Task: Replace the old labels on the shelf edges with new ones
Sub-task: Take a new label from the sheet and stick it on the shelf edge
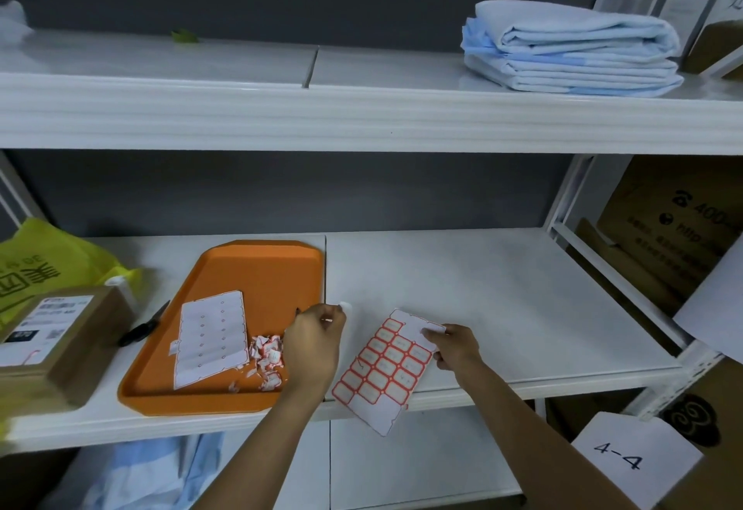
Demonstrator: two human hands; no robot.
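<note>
A sheet of red-bordered labels [384, 365] lies on the middle shelf [502, 300], hanging over its front edge. My right hand [456, 348] grips the sheet's far right corner. My left hand [315, 342] pinches a small white label [345, 307] just left of the sheet, above the shelf. An orange tray [249, 272] to the left holds a used backing sheet [211, 342] and a heap of torn old labels [267, 356]. The upper shelf edge [362, 115] runs bare and white across the view.
Black scissors [145, 325] lie left of the tray. A brown parcel [52, 332] and a yellow bag [48, 264] sit at far left. Folded blue cloths [571, 51] rest on the upper shelf. Cardboard boxes [675, 224] and a paper marked 4-4 [619, 459] stand at right.
</note>
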